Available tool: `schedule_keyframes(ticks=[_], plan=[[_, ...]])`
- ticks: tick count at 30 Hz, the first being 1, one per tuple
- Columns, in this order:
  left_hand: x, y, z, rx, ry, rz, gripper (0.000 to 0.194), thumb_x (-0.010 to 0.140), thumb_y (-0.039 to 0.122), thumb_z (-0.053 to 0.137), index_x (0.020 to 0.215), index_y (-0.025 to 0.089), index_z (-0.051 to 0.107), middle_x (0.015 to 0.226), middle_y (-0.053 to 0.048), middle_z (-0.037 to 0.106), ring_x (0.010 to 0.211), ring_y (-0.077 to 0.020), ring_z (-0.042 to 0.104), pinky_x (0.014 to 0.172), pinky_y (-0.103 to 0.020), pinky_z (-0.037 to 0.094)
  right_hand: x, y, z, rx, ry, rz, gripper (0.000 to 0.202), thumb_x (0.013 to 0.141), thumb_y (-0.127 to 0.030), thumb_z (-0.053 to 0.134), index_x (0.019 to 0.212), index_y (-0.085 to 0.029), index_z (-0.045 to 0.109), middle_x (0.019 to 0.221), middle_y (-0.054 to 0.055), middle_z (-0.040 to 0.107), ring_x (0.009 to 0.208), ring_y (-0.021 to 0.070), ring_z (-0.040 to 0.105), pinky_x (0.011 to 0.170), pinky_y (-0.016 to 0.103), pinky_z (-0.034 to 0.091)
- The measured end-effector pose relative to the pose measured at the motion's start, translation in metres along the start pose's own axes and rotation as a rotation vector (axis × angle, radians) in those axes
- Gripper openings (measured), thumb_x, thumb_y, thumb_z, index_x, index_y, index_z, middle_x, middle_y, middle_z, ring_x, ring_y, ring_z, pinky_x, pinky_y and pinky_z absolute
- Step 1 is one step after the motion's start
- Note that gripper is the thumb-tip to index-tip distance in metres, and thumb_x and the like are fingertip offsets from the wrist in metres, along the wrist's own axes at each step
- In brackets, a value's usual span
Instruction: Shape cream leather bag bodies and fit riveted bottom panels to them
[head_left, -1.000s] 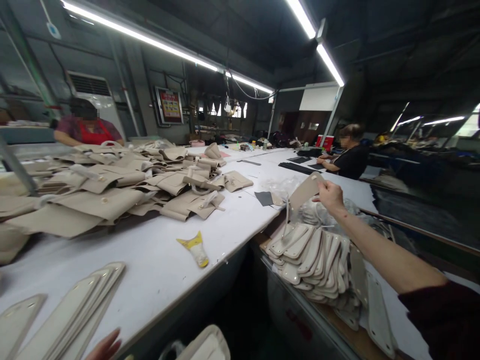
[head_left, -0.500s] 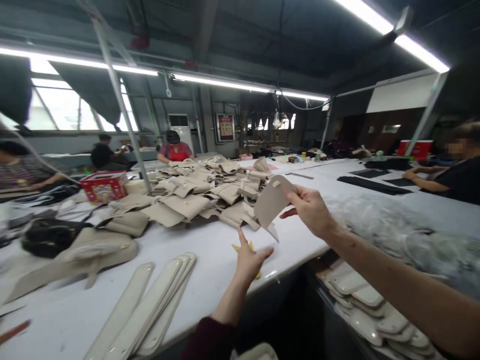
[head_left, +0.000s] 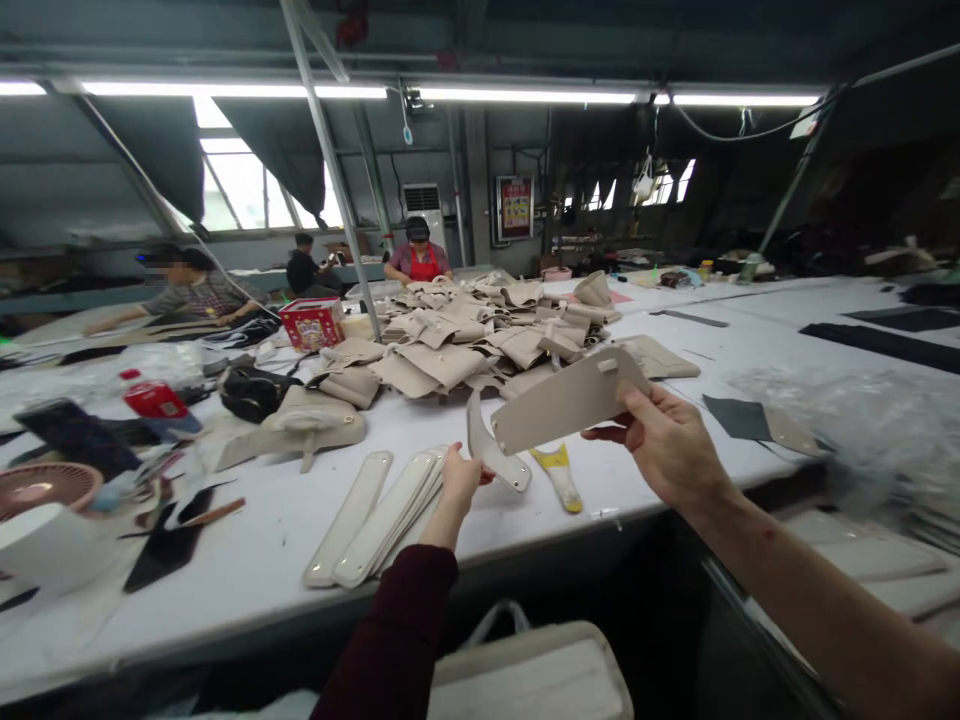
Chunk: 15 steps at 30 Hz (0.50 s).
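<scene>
My right hand (head_left: 671,440) pinches a flat beige leather-like panel (head_left: 559,405) by its right end and holds it above the white table. A small tab sits near that end of the panel, and rivet-like dots mark its far end. Just left of the panel is a narrow curved beige strip (head_left: 499,455) with metal dots at its tip; whether it joins the panel I cannot make out. My left hand (head_left: 461,480) has its fingers closed at this strip. Beside it lie several long pale strips (head_left: 394,515) in a stack. A yellow-handled tool (head_left: 561,478) rests under the panel.
A large heap of beige pieces (head_left: 450,345) covers the middle of the white table (head_left: 255,560). Leftward are a black pouch (head_left: 251,392), a red box (head_left: 311,323) and a pink fan (head_left: 49,490). Clear plastic (head_left: 817,395) lies right. Several people sit beyond.
The view has swung to the right-hand side's opposite, leftward. My left hand has gone from spread fingers to closed at the narrow strip. The panel has turned more level in my right hand.
</scene>
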<state>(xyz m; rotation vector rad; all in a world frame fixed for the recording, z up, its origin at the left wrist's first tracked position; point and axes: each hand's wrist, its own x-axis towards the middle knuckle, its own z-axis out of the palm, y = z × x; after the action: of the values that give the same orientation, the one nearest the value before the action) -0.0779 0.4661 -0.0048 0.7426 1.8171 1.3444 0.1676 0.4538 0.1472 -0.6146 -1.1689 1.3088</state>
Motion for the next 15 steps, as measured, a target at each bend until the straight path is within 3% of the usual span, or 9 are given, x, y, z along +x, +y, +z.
schedule_keyframes(ticks=[4, 9, 12, 15], plan=[[0.006, -0.004, -0.006, 0.028, -0.072, -0.107, 0.030, 0.095, 0.033, 0.058, 0.118, 0.013, 0.057, 0.093, -0.004, 0.066, 0.070, -0.0127, 0.064, 0.063, -0.028, 0.058, -0.003, -0.022, -0.013, 0.010, 0.104, -0.049, 0.023, 0.080, -0.033, 0.069, 0.100, -0.023, 0.064, 0.099, 0.005, 0.070, 0.081, 0.0221, 0.068, 0.062, 0.039, 0.064], [0.003, 0.003, -0.024, 0.131, -0.163, -0.210, 0.024, 0.093, 0.034, 0.060, 0.105, 0.012, 0.062, 0.092, -0.004, 0.066, 0.074, -0.0136, 0.064, 0.067, -0.030, 0.057, -0.018, -0.050, -0.029, 0.000, 0.216, -0.077, 0.012, 0.084, -0.027, 0.064, 0.095, -0.029, 0.068, 0.115, 0.006, 0.067, 0.084, 0.0222, 0.068, 0.062, 0.038, 0.063], [-0.010, 0.016, -0.038, 0.150, -0.170, -0.188, 0.031, 0.092, 0.038, 0.061, 0.108, 0.012, 0.061, 0.095, -0.007, 0.067, 0.073, -0.0146, 0.064, 0.065, -0.030, 0.056, -0.034, -0.049, -0.037, -0.001, 0.214, 0.032, 0.013, 0.084, -0.028, 0.064, 0.094, -0.034, 0.069, 0.113, 0.003, 0.069, 0.077, 0.0202, 0.069, 0.056, 0.034, 0.063], [-0.045, 0.027, -0.051, 0.072, -0.230, -0.133, 0.052, 0.094, 0.058, 0.046, 0.112, 0.013, 0.062, 0.097, -0.012, 0.069, 0.069, -0.0178, 0.066, 0.061, -0.030, 0.055, -0.055, -0.029, -0.047, 0.056, 0.214, 0.179, 0.018, 0.082, -0.028, 0.065, 0.098, -0.035, 0.069, 0.105, 0.001, 0.071, 0.072, 0.0194, 0.070, 0.053, 0.032, 0.064]])
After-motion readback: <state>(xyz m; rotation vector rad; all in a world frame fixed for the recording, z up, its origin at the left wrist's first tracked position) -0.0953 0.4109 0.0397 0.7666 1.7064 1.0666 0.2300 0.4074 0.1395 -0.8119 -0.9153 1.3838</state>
